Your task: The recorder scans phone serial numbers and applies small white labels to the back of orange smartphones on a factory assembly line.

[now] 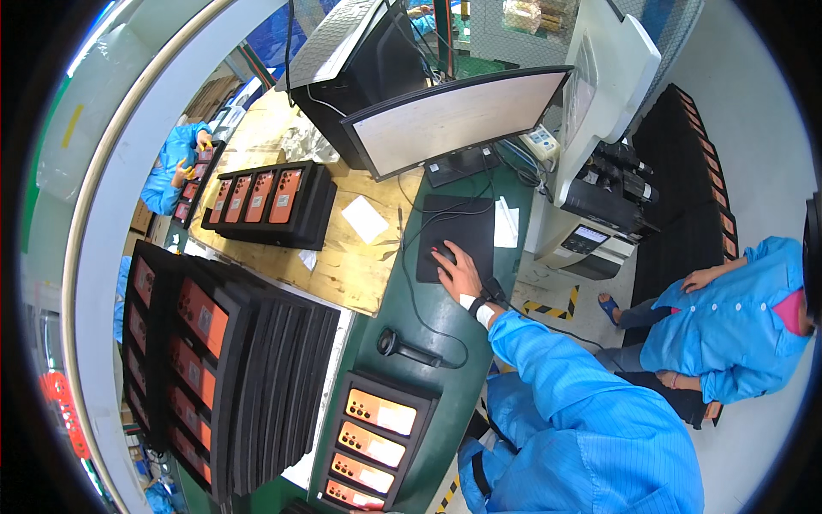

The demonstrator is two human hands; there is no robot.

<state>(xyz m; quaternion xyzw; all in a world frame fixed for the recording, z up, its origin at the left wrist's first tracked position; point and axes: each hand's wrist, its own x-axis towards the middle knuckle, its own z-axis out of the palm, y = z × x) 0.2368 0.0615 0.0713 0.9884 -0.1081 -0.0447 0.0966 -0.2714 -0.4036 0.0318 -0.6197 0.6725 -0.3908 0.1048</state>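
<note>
My right hand (460, 272) rests over a black computer mouse (444, 252), its fingers curved around it, on a black mouse pad (458, 227). A dark band circles that wrist. Of my left hand, only a skin-coloured sliver shows at the bottom edge, beside a black foam tray (419, 417); its fingers are hidden. Several orange phone back covers (371, 445) with camera holes and pale labels lie in this tray. Between tray and mouse pad, a black handheld scanner (406, 348) lies on the green mat (497, 291), its cable curling away.
Tall stacked foam trays (274, 377) with orange covers stand at left. Another stack (317, 206) sits on the wooden tabletop (364, 278). A monitor (458, 120) and white instrument (612, 86) stand beyond. One co-worker (728, 317) is at right, another (171, 176) at far left.
</note>
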